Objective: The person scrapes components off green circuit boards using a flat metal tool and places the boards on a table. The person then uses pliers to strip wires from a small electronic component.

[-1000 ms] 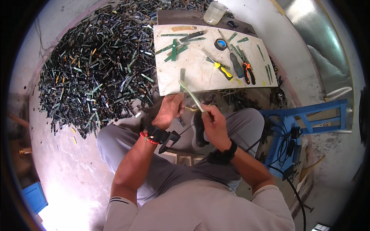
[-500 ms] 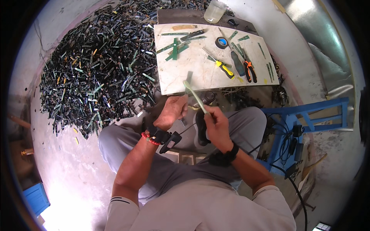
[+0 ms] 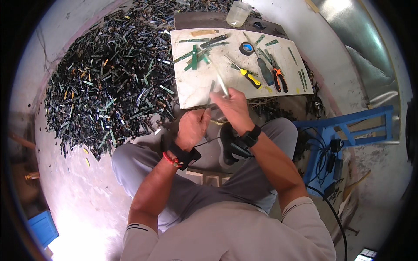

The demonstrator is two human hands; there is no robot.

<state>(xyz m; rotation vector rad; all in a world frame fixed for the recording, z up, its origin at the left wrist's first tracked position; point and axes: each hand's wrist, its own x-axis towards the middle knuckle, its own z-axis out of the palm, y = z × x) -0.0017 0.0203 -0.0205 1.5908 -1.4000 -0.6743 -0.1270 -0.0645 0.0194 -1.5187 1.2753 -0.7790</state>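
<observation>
I sit with a pale work board (image 3: 204, 85) in front of my knees. My left hand (image 3: 193, 127) pinches the lower end of a thin green strip (image 3: 209, 93) that stands up over the board's near edge. My right hand (image 3: 233, 106) holds a second pale strip (image 3: 220, 80), blurred, slanting up over the board. The two hands are close together, almost touching. Both wrists wear black bands, and the left also has a red bracelet.
On the board lie green strips (image 3: 191, 56), a yellow-handled screwdriver (image 3: 248, 77), orange-handled pliers (image 3: 278, 78), a grey tool and a roll of black tape (image 3: 246, 48). A big heap of dark strips (image 3: 109, 82) covers the floor to the left. A clear cup (image 3: 238, 13) stands behind; a blue frame (image 3: 348, 130) at right.
My right hand has risen and pulled its strip up away from the left hand's strip. The two strips, held together before, are now apart.
</observation>
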